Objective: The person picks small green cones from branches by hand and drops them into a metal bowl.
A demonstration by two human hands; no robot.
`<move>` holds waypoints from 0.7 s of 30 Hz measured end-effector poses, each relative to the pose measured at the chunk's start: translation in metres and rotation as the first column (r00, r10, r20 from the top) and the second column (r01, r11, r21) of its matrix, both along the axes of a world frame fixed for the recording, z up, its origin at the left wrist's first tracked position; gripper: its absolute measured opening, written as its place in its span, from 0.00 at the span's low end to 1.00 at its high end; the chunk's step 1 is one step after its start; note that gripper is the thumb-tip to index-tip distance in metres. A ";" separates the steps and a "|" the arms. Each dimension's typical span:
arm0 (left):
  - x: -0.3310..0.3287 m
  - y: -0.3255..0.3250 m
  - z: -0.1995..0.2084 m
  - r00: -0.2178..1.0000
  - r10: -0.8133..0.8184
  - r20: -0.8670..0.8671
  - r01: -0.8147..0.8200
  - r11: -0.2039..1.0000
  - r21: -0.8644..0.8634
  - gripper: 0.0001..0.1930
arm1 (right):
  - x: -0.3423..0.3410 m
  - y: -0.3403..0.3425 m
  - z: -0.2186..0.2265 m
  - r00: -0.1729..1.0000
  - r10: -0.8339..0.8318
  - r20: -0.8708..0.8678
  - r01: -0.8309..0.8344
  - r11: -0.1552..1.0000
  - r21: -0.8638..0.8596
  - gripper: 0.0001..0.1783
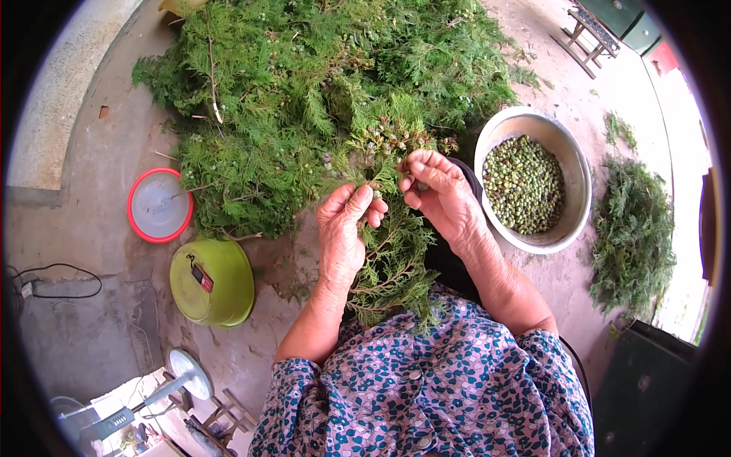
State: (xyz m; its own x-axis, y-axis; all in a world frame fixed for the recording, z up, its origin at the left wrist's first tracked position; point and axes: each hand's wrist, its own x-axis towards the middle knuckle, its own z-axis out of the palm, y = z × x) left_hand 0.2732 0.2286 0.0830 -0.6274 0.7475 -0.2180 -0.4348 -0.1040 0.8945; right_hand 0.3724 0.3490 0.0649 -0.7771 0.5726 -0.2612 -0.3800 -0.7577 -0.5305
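Observation:
A leafy green conifer branch (392,263) lies across my lap, its upper end rising between my hands. My left hand (343,236) is closed, pinching a sprig of it between thumb and forefinger, with a small round green cone at the fingertips. Just to the right, my right hand (451,204) is closed too, its thumb and fingers curled together beside the sprig. Whatever those fingers hold is hidden. Small cones cluster on a sprig (392,137) just beyond both hands. By my right forearm stands a metal basin (576,199) partly filled with green cones (524,183).
A large heap of conifer branches (266,99) spreads ahead. To the left are a red-rimmed lid (137,183) and an upturned lime-green basin (228,266). A smaller branch pile (633,236) lies right, a low stool (592,34) far right, a fan (190,375) lower left.

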 end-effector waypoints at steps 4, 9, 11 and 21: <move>0.002 0.003 -0.001 0.999 -0.001 -0.040 0.002 1.000 0.003 0.07 | 0.002 -0.018 -0.002 0.991 0.130 0.016 -0.130 0.991 0.043 0.07; 0.005 0.004 -0.004 0.988 0.029 -0.149 -0.026 0.999 0.022 0.06 | -0.004 -0.023 0.011 0.975 0.201 0.097 -0.221 0.930 0.293 0.10; 0.004 0.002 -0.003 0.990 0.019 -0.137 -0.018 1.000 0.007 0.06 | -0.003 -0.022 0.014 0.970 0.209 0.121 -0.237 0.923 0.303 0.08; 0.006 0.005 -0.005 0.964 0.019 -0.264 -0.035 0.998 -0.054 0.03 | 0.000 -0.020 0.000 0.974 0.078 0.214 -0.189 0.800 0.569 0.10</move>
